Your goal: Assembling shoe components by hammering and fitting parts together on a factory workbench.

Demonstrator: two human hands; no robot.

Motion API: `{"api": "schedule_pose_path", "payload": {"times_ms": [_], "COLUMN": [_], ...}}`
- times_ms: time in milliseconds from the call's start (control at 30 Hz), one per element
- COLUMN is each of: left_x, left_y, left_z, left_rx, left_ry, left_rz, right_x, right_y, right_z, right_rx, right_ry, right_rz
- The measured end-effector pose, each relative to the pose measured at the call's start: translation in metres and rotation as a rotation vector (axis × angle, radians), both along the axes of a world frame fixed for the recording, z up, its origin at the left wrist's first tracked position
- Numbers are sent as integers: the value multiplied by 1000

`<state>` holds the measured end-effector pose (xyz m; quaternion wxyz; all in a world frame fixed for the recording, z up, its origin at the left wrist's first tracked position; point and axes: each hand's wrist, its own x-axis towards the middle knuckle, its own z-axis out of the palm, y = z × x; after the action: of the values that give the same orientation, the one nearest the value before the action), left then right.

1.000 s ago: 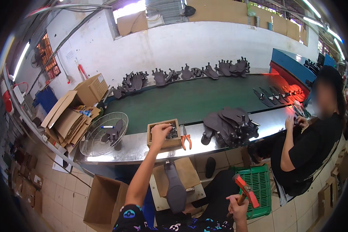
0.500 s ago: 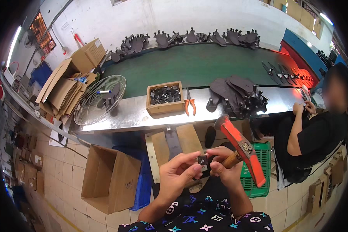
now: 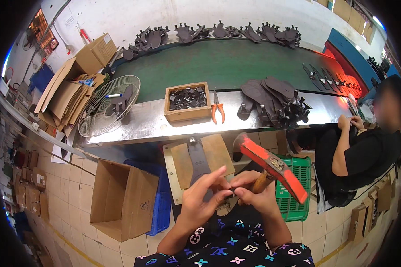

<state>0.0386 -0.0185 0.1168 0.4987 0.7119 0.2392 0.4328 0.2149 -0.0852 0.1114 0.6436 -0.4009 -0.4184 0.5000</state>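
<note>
My right hand grips the wooden handle of a hammer with a worn red head, which juts up to the right. Its thumb and finger also pinch a small black piece with a bit of bright metal, mostly hidden by fingertips. My left hand meets it there, thumb and fingers closed round the piece's other side, index finger raised. Just beyond, a dark grey shoe sole with a metal clip at its far end lies on a tan work block.
On the metal bench edge stand a wooden box of small black parts, orange-handled pliers, piled dark soles and a wire basket. A carton and green crate flank me. A co-worker sits at right.
The small black piece has turned and dropped slightly, now mostly covered by fingertips. My left index finger has lifted. The hammer head has shifted slightly left with my right hand.
</note>
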Motion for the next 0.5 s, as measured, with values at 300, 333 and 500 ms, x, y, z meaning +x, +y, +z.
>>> {"api": "schedule_pose_path", "payload": {"times_ms": [300,333,500], "left_x": [-8,-8,-3], "left_y": [143,149,136], "left_z": [-93,-99,-110], "left_rx": [355,224,327], "left_ry": [332,314,375], "left_rz": [437,253,296], "right_x": [13,14,9], "right_y": [89,99,139], "right_z": [-27,-30,-51], "right_rx": [-143,-268,34], "right_ry": [-318,-413,-422], "right_rz": [-3,23,52]}}
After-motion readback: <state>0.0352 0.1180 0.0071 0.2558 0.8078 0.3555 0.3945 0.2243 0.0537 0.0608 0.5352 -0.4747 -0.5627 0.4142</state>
